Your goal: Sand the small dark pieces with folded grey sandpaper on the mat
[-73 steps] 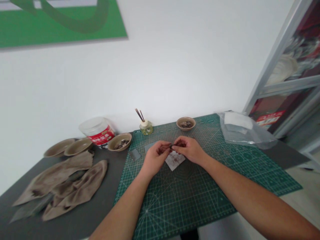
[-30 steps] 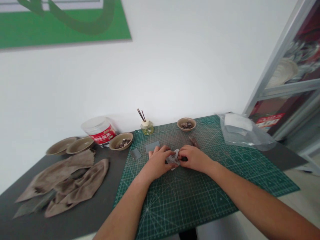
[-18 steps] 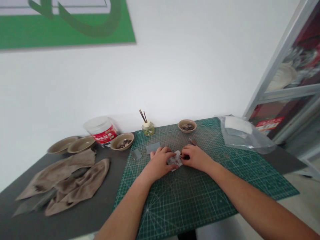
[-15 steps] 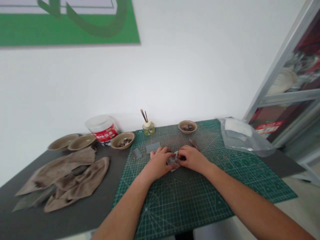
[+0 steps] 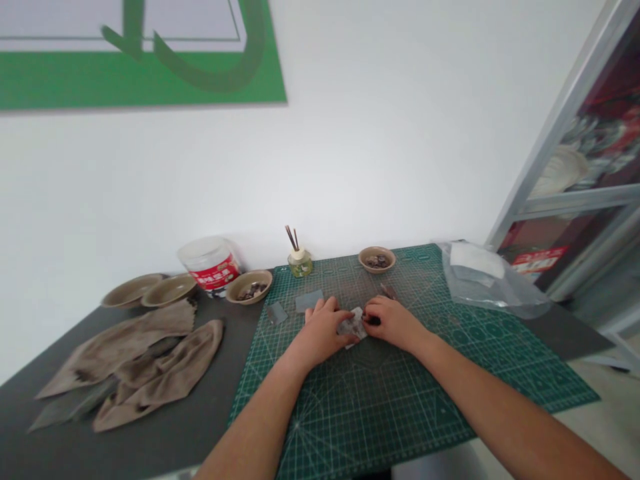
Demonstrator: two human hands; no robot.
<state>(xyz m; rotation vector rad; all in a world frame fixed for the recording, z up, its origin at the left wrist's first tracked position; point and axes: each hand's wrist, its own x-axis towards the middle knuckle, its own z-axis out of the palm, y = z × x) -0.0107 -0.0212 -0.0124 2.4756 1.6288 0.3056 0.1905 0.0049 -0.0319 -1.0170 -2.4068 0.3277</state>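
A small whitish, grey-smudged flat piece (image 5: 353,326) lies on the green cutting mat (image 5: 345,413) between my hands. My left hand (image 5: 323,332) holds it from the left, with thumb and forefinger at its near and far edges. At the piece's right edge, my right hand (image 5: 393,321) is closed with fingertips pinched around something small and dark (image 5: 371,320), too blurred to name. Just beyond the left hand lies a grey rectangular sheet (image 5: 309,300), and a smaller grey piece (image 5: 277,313) is left of it. Behind my right hand a dark, slim tool (image 5: 388,291) is partly hidden.
Small bowls with dark bits stand at the back, one bowl (image 5: 377,260) on the mat and another bowl (image 5: 249,287) left of it. A reed diffuser (image 5: 300,261), a clear tub (image 5: 210,267), brown cloths (image 5: 160,373) and a plastic bag (image 5: 493,283) lie around.
The view has tilted slightly upward, so everything sits a little lower. More of the whitish piece shows between my hands; both hands keep about the same place on it.
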